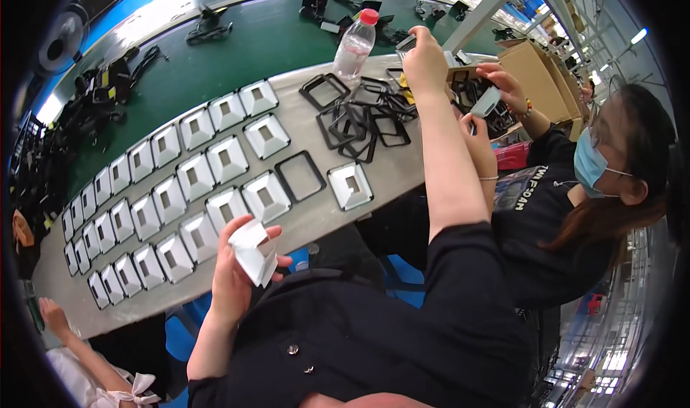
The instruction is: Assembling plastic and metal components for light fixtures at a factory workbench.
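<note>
My left hand (231, 282), in front of the table's near edge, grips a white reflector (253, 252) shaped like a hollow tapered shell. Stretched far forward to the right, my right hand (425, 59) pinches a small dark-grey piece whose kind I cannot make out. White reflectors (267, 196) set in black frames lie in several rows on the table. Beside these rows is a bare black frame (300, 176), with one more framed reflector (350, 186) to its right. Several loose black frames (366, 117) are heaped near my right forearm.
A clear bottle with a red cap (355, 45) stands behind the heap. Along the far side runs a green surface (266, 31) with cables and black parts. On the right a masked co-worker holds a white piece (486, 102) near an open carton (543, 77). Another person's hand (54, 316) rests at lower left.
</note>
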Demonstrator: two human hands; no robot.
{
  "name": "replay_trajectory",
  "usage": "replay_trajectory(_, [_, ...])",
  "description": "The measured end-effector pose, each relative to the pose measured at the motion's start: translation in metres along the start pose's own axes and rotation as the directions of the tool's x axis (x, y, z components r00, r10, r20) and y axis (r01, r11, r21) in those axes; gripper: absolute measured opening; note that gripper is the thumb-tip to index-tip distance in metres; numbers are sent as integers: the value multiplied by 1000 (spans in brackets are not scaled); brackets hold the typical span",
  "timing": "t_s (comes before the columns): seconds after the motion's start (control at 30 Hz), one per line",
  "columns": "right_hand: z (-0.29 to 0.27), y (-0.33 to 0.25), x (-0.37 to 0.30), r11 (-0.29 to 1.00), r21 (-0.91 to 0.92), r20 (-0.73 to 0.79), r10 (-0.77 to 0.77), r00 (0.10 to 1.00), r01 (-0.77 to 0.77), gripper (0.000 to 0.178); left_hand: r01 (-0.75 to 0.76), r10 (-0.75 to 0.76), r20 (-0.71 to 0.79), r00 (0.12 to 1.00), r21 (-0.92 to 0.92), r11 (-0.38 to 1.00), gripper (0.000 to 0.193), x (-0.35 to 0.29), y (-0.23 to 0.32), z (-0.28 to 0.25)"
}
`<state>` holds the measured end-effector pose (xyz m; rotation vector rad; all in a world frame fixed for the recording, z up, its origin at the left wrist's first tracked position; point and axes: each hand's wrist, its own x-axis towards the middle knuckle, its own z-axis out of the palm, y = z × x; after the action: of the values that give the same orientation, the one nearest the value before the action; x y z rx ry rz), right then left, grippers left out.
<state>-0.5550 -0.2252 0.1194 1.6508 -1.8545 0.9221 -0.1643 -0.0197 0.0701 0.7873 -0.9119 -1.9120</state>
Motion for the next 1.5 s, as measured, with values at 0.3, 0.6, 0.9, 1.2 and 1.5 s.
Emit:
replay_trajectory(0.3, [70,97,33,877,-352,285,-234,930,328,18,57,-56,-59,997,8,998,62,3,7,-18])
replay_trajectory(0.6, [-26,27,58,987,153,401,-19,916,-46,28,-142,170,87,982,-263,954,69,28,22,-11])
replay_trajectory(0.9, [-140,-223,-147,374,870,490,-594,638,-321,32,-547,534,169,828,36,837,84,-6,1,-17])
replay_trajectory(1.2, [-141,-226,-154,470,863,279,-749,601,186,20,-605,569,214,794,188,774,75,-30,-2,-35])
replay_trajectory(1.5, [-88,-148,-137,828,530,684,-545,486,183,12,-338,464,206,862,914,222,66,-12,12,-26])
